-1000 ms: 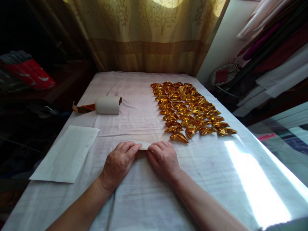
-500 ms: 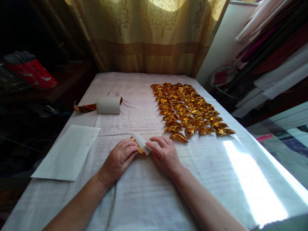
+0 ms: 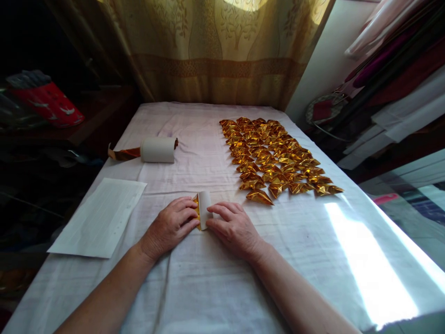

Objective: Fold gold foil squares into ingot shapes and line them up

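Note:
A small folded piece of paper (image 3: 204, 207), white outside and gold foil inside, stands between my two hands on the white cloth. My left hand (image 3: 170, 226) pinches its left, gold side with thumb and fingers. My right hand (image 3: 234, 227) presses its fingertips on the paper's right edge. Just beyond my right hand lie several rows of folded gold foil pieces (image 3: 274, 157), the nearest one (image 3: 259, 197) a short way from my fingers.
The table (image 3: 313, 241) is covered with a white cloth. A white roll (image 3: 158, 150) with a gold foil tail lies at the back left. A white sheet of paper (image 3: 100, 215) lies at the left edge. A curtain hangs behind; stacked cloth fills shelves on the right.
The paper was flat under both hands a second ago. It has been lifted and folded up, showing its gold side, and now stands upright between my fingers.

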Available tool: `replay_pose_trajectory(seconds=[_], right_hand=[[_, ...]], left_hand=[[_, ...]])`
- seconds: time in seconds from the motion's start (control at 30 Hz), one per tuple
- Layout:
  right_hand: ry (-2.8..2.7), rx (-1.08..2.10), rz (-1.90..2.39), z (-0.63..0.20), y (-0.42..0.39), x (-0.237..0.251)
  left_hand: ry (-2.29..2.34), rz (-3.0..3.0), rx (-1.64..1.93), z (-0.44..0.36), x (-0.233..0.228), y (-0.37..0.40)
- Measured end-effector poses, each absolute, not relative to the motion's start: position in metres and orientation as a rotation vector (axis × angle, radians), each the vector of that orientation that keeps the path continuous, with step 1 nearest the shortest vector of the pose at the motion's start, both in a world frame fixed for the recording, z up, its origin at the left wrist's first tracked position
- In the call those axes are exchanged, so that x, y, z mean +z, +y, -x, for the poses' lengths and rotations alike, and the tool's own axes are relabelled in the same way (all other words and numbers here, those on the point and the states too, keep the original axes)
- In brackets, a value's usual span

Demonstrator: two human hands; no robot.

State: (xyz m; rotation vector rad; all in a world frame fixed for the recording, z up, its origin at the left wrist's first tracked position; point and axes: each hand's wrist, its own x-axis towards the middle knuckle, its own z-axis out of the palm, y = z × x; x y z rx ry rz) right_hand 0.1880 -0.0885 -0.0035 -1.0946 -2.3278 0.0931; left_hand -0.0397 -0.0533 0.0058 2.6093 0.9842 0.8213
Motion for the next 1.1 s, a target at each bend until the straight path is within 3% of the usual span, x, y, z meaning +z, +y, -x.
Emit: replay_pose_trajectory(seconds=[0.37,1.1], right_hand=[[-2.247,0.413,1.077,-0.194,-0.078,-0.005],[-2.301,0.398,1.193,-0.174,-0.061,-0.003]], left_hand=[[1.157,-2.644,0.704,0.030,0.011,-0.071],[1.201,-2.566,0.701,0.030,0.012,-0.073]])
